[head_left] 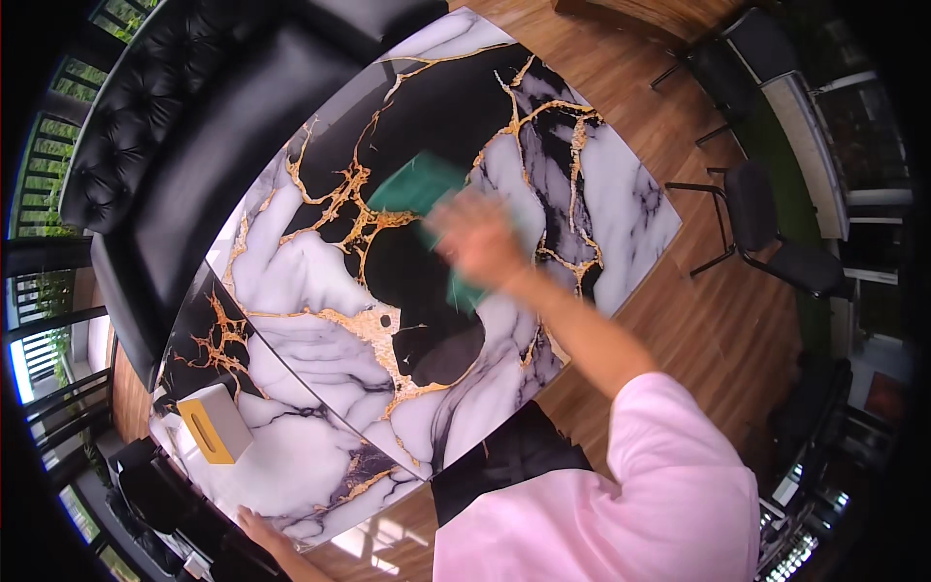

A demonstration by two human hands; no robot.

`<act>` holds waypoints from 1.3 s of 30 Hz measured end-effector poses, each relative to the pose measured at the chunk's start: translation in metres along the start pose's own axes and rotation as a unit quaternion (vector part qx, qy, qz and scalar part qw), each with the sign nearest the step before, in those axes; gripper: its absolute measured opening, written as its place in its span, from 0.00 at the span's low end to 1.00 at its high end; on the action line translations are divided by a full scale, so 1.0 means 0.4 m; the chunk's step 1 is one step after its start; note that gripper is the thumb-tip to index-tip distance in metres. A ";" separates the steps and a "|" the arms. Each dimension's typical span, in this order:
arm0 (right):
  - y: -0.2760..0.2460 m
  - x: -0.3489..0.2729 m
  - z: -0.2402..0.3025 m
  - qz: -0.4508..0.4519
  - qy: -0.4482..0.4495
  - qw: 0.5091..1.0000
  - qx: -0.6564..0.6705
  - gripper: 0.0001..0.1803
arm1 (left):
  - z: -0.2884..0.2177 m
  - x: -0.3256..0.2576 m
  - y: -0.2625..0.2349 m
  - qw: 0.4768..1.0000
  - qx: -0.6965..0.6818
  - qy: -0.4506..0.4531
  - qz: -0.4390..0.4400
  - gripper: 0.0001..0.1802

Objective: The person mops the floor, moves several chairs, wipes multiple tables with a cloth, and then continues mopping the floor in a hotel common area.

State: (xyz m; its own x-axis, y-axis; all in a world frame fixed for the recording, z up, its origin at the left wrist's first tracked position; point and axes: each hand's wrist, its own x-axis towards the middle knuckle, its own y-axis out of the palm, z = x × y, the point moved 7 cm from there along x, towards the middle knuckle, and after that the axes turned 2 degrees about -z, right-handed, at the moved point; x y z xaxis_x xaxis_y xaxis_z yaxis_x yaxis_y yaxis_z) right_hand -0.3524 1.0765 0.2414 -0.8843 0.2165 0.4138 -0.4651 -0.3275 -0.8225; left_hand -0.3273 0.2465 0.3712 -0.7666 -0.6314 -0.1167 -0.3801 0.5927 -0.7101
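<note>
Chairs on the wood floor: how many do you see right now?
2: one black chair beside the marble table's right edge, another farther back at top right. More may be hidden in the dark rim.

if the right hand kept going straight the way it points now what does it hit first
Probably nothing soon: the right hand, blurred, presses a green cloth on the marble-patterned table and points up-left over bare tabletop, toward the black tufted sofa beyond the far edge.

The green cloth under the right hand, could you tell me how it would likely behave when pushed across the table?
The green cloth looks thin and floppy, lying flat under the right hand. It would probably glide easily, since the marble-patterned table looks glossy. It may bunch if pushed from one edge.
</note>
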 end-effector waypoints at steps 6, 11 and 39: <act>-0.348 -0.371 -0.696 -0.019 0.474 0.824 -0.308 0.29 | 0.291 -0.388 -0.012 0.984 -0.023 -0.175 -0.021 0.30; -0.005 -0.377 0.330 0.059 0.162 0.970 -0.171 0.26 | 0.374 -0.464 -0.048 0.995 -0.052 -0.067 0.044 0.31; 0.167 -0.393 0.991 0.187 -0.273 0.941 0.077 0.23 | -0.208 0.091 0.279 0.971 -0.164 -0.157 0.072 0.43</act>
State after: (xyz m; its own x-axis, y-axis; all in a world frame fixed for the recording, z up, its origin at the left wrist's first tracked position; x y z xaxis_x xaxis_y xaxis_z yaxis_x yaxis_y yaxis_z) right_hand -0.2614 0.6562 0.2763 -0.8578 -0.4311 0.2798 -0.0807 -0.4246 -0.9018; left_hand -0.4406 0.3313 0.3454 -0.6485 -0.6207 -0.4406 -0.4645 0.7813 -0.4169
